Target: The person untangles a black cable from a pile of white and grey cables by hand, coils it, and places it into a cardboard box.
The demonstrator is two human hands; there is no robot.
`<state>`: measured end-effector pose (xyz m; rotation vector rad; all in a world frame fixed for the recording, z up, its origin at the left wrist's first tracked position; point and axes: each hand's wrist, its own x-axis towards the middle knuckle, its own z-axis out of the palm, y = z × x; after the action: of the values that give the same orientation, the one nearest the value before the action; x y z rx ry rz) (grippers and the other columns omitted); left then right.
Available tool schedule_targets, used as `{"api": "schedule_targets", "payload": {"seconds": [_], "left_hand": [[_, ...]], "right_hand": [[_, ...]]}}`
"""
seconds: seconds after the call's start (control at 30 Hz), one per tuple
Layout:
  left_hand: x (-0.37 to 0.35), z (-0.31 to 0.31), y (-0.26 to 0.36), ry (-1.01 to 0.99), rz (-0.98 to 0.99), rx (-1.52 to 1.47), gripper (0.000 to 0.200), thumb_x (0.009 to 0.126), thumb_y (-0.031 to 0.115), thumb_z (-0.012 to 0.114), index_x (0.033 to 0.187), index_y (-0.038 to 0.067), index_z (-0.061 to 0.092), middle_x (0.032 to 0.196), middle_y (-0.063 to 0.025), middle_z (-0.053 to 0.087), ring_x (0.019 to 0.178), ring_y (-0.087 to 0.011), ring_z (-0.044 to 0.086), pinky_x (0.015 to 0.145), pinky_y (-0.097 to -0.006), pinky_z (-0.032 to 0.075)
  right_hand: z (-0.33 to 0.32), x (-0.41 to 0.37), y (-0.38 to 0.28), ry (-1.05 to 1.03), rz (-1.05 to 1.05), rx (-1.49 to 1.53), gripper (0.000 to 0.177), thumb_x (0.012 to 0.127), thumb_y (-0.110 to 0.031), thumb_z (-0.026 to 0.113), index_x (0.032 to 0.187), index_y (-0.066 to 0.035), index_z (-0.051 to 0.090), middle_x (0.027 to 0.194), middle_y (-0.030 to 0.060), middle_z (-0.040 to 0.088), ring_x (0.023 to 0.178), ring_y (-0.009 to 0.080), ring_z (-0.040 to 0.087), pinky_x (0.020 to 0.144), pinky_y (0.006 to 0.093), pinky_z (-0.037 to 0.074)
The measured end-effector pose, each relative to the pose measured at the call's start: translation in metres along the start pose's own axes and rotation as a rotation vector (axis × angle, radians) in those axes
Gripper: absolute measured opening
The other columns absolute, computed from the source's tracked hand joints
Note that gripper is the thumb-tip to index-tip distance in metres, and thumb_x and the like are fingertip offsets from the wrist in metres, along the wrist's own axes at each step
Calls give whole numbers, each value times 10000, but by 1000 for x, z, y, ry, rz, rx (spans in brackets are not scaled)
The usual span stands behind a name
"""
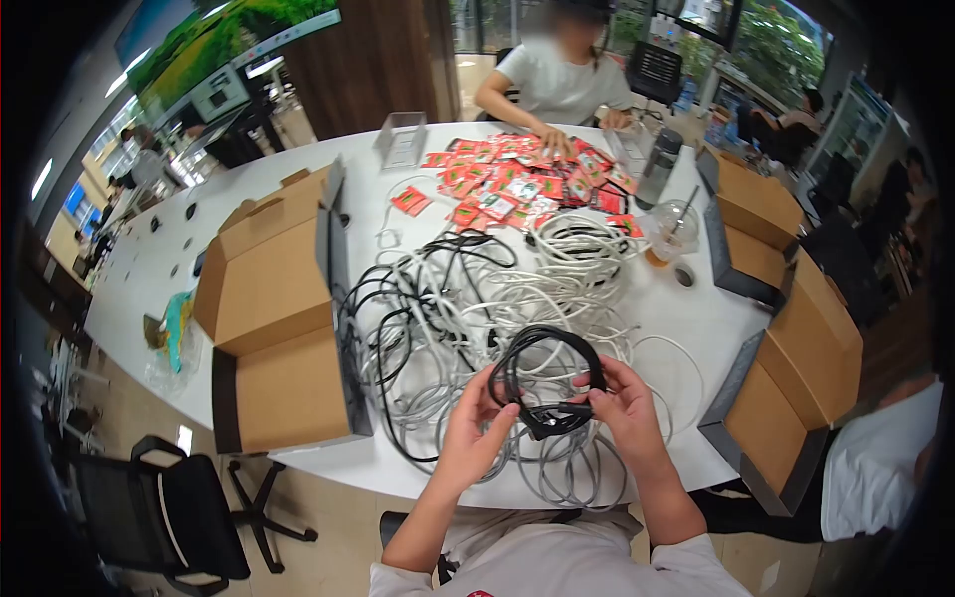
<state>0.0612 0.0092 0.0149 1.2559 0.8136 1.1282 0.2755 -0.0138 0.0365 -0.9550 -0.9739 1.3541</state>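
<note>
A coiled black cable is held up between my two hands, above the table's near edge. My left hand grips the left side of the coil, with fingers behind it and thumb in front. On the right side, my right hand is closed around the loops near a dark connector. Beneath and beyond lies a tangle of white cables, with black cables mixed in at its left. Loops of grey cable spread below my hands toward the table edge.
Open cardboard boxes stand left and right. Many red packets are heaped at the back, where another person's hand touches them. A plastic cup and a dark bottle stand at the right. An office chair is lower left.
</note>
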Motion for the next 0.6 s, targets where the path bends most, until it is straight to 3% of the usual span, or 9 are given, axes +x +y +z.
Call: {"api": "schedule_targets", "payload": {"seconds": [0.17,0.23,0.37,0.4,0.5,0.6], "left_hand": [[-9,4,2,-109,-136,-177,485,905,-13,540,1353,30,358,1104,-93,612,996,-139,592,872,-283,476],[-17,4,0,-16,-125,-207,468,912,3,541,1343,32,360,1073,-101,628,967,-145,609,860,-281,481],[-37,-21,6,130,-56,-263,466,920,37,560,1331,12,339,1021,-118,653,882,-115,625,767,-237,492],[-46,-32,2,199,-42,-232,479,926,20,538,1340,-1,298,1016,-150,659,875,-125,634,776,-246,496],[-69,-67,30,399,43,-139,475,930,86,549,1315,-32,296,925,-164,674,808,-161,649,757,-264,513],[-85,-106,53,732,227,-6,507,920,168,569,1344,-1,348,867,-70,635,766,-123,614,702,-254,502]], "right_hand": [[18,-2,3,27,10,-30,446,917,-125,558,1317,12,417,1102,125,589,902,185,645,765,302,560],[29,-4,7,19,-52,-60,452,923,-138,558,1323,15,413,1108,126,589,907,185,646,760,294,555],[46,-10,27,-152,-122,-123,483,932,-126,559,1355,28,383,1156,144,579,1025,223,618,906,324,478],[48,-11,26,-219,-73,-138,476,930,-112,565,1351,32,396,1181,152,579,1069,231,601,959,340,444],[51,-12,17,-365,-14,-264,443,927,-103,567,1327,33,435,1204,153,576,1071,224,601,955,335,447],[47,-12,22,-354,-47,-284,364,914,-60,565,1263,27,511,1155,141,610,1052,209,619,897,309,483]]}}
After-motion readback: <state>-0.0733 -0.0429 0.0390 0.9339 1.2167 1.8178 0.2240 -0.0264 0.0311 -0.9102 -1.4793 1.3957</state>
